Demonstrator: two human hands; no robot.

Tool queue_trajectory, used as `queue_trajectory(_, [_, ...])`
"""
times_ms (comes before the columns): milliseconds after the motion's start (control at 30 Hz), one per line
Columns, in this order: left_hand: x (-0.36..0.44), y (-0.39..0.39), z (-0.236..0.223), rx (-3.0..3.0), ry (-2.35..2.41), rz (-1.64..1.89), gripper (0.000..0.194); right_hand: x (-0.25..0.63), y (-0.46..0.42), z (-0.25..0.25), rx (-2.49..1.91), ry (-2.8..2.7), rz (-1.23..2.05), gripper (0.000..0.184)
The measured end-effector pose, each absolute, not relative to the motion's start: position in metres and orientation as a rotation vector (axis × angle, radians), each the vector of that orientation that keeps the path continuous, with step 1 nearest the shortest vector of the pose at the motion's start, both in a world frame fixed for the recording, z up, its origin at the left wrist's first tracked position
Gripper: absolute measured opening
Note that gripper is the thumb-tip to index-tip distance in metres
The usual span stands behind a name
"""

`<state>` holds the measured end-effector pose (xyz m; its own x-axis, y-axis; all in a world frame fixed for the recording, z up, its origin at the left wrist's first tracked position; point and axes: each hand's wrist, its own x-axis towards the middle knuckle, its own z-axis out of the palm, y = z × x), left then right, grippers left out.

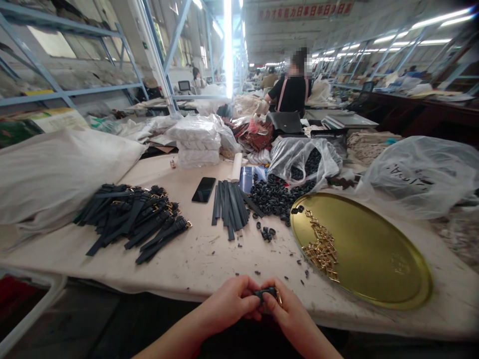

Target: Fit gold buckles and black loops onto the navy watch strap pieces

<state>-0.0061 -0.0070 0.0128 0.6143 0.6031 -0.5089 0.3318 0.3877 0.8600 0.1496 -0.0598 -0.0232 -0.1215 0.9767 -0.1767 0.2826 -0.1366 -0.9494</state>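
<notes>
At the far left, a large pale sack [63, 174] slumps on the surface [112, 271], leaving the near strip free for smaller things. Beside it lies a heap of buckled dark straps [138, 219], gold hardware mostly toward the far and right ends; they overlap loosely, probably because pieces are simply laid one on another. A phone [204, 189] lies flat in the gap to their right, clear of both heaps.

Next come the plain dark strips [229, 207], fanned roughly lengthwise with their near ends toward the person, perhaps so that one can be picked off at a time. In front of them, at the near edge, the left hand [236, 301] pinches a short dark strap piece [265, 293], its fingers closed on the left end. Beyond, small black loops [275, 197] spread out before a clear plastic bag [290, 157] holding more of them; a few lie loose nearer the person, seemingly for easy reach.

The right hand [287, 309] grips the strap piece's other end, thumb on top and fingers curled shut, with a gold buckle [279, 297] showing beside them. Holding it from both ends likely steadies so small a piece; the covered fingertips cannot be made out.

Further right, gold buckles [322, 249] gather along the left side of a gold tray [377, 249], nearest the hands, the raised rim probably stopping them from scattering. A crumpled clear bag [422, 174] sits behind the tray.
</notes>
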Motion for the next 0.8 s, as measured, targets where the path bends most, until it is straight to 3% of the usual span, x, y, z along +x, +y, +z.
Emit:
queue_trajectory(167, [-0.015, -0.004, 0.018, 1.316, 0.928, 0.032, 0.018, 0.141, -0.063, -0.027, -1.567, -1.302, 1.102, 0.024])
queue_trajectory(500, [-0.013, -0.006, 0.028, 1.666, 0.937, -0.142, 0.032, 0.140, -0.074, -0.029, -1.464, -1.326, 1.234, 0.025])
queue_trajectory(800, [-0.013, -0.012, 0.033, 1.801, 0.979, -0.152, 0.037, 0.137, -0.082, -0.030, -1.523, -1.487, 0.955, 0.021])
